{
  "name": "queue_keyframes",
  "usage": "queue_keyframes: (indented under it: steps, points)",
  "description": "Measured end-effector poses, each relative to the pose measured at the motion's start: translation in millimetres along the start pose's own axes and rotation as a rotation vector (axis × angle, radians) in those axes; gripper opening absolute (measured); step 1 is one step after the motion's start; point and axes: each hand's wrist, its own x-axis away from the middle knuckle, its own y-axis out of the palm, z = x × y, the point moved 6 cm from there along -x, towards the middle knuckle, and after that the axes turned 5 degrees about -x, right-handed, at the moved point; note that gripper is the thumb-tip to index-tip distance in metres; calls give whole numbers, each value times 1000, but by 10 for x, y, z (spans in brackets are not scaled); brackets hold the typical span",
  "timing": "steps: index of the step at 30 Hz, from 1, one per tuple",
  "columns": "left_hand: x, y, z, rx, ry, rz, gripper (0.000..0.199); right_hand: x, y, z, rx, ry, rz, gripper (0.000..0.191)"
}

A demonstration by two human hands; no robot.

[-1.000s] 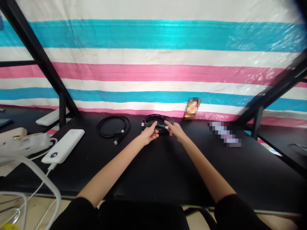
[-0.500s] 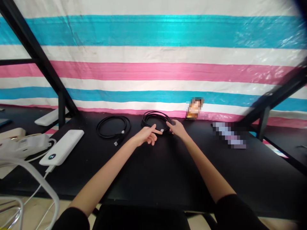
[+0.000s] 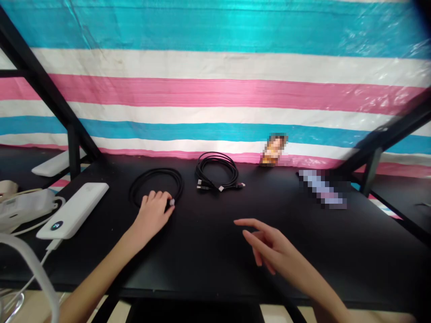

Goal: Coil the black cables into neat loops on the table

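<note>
Resting curled over the leftmost round black cable coil (image 3: 180, 181), the left hand (image 3: 153, 214) is hiding whether it grips. Right of that coil, the empty right hand (image 3: 271, 246) is hovering half-open.

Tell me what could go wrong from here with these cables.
The left hand is over the left black coil; tugging one strand might loosen its loops. Plug ends bunch along the right black coil, so they could snag if lifted. A white cable runs from the nearer power bank toward the near edge of the desk; catching it might drag the power bank.
</note>
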Motion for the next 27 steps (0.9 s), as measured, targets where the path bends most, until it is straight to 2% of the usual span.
queue_keyframes:
  steps: [3, 5, 6, 8, 11, 13, 15, 18, 22, 24, 27]
  points:
    - [318, -13, 249, 166, 187, -157, 18, 64, 241, 108, -136, 66, -20, 49]
    - [478, -73, 314, 308, 232, -215, 34, 58, 423, 189, -192, 106, -7, 52]
    - [514, -113, 287, 345, 205, -195, 42, 43, 497, 222, -201, 111, 23, 53]
    - [513, -192, 126, 322, 63, -53, 51, 4, 599, 268, -188, 101, 107, 55]
    - [502, -216, -195, 48, -234, 193, 56, -47, 676, 296, -148, 90, 182, 59]
    - [516, -123, -295, -130, -313, 218, 59, -71, 702, 294, -123, 87, 176, 60]
    - [537, 7, -300, -154, -272, 187, 50, -85, 709, 289, -87, 75, 173, 57]
    - [601, 125, -244, 31, -176, 189, 40, -101, 699, 300, -31, 61, 215, 55]
    - [672, 135, -216, 233, -173, 221, 41, -137, 679, 328, 9, 61, 259, 49]
    - [689, 115, -236, 339, -204, 231, 42, -157, 679, 333, -1, 54, 235, 37]
    - [684, 114, -288, 564, -217, 187, 42, -183, 703, 345, -107, 32, 165, 20]
